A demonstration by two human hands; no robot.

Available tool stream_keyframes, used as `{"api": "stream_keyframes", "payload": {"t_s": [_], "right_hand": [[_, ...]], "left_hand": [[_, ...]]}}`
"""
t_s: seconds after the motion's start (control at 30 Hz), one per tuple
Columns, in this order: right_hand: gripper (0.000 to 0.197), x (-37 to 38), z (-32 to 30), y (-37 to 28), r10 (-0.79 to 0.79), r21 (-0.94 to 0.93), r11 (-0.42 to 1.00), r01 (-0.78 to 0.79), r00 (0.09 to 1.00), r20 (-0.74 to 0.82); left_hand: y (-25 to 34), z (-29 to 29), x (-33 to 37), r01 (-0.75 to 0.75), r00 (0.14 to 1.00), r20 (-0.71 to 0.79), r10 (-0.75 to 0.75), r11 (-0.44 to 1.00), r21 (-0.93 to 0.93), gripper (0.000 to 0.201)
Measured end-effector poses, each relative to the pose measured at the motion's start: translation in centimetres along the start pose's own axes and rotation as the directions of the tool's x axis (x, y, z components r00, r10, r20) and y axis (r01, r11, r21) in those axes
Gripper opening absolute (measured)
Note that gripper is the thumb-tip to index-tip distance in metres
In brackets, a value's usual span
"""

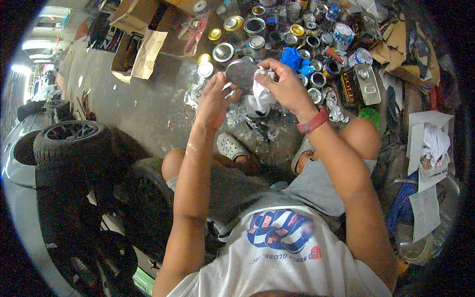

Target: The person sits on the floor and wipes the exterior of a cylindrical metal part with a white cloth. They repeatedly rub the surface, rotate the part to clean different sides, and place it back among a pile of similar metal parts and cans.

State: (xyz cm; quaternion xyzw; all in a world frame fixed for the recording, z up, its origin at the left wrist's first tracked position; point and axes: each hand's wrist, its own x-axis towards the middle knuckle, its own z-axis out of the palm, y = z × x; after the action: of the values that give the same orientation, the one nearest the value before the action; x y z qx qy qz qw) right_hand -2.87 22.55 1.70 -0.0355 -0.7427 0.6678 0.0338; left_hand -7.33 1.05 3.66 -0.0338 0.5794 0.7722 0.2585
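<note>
Holding a grey lid by its left edge with the left hand; pinching a white cloth in the right hand, by the lid's right edge.

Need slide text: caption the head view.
Left hand holds a round grey item; right hand, a white cloth, near cans.

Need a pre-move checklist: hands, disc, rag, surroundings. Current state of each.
1. Disc held by left hand: ok, fingers at its left edge.
2. Rag in right hand: ok, pinched between thumb and fingers.
3. Rag dry: cannot tell.
4. Gloves on: not ok, both hands bare.
5. Right wrist bare: not ok, red band on it.
6. Floor beyond hands uncluttered: not ok, many cans there.
</note>
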Motion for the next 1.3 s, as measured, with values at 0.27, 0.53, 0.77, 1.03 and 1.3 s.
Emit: {"api": "stream_keyframes", "payload": {"t_s": [0.27,0.53,0.77,1.03,1.3], "right_hand": [[0.023,-1.8,0.9,-3.0,-0.268,-0.309,0.910,0.278,0.961,0.074],[0.028,-1.5,0.4,-3.1,0.045,-0.131,0.991,-0.030,0.993,0.113],[0.037,-1.3,0.8,0.5,0.071,0.218,0.973,-0.082,0.996,0.060],[0.041,-0.5,-0.8,0.5,0.155,0.467,0.867,-0.172,0.985,0.075],[0.040,-0.9,1.1,0.3,-0.034,0.225,0.974,0.029,0.999,0.016]], "left_hand": [[-0.4,-0.4,0.4,0.121,0.992,0.055,-0.117,0.990,-0.070,0.053],[-0.1,1.9,-0.9,-0.046,0.998,0.043,0.039,0.983,0.176,0.056],[-0.7,1.7,-0.8,-0.249,0.967,0.164,0.194,0.856,0.452,0.070],[-1.3,3.6,-1.9,-0.411,0.911,0.245,0.331,0.742,0.530,0.082],[-1.4,1.6,-0.5,0.038,0.991,0.118,-0.064,0.976,0.215,0.063]]}}
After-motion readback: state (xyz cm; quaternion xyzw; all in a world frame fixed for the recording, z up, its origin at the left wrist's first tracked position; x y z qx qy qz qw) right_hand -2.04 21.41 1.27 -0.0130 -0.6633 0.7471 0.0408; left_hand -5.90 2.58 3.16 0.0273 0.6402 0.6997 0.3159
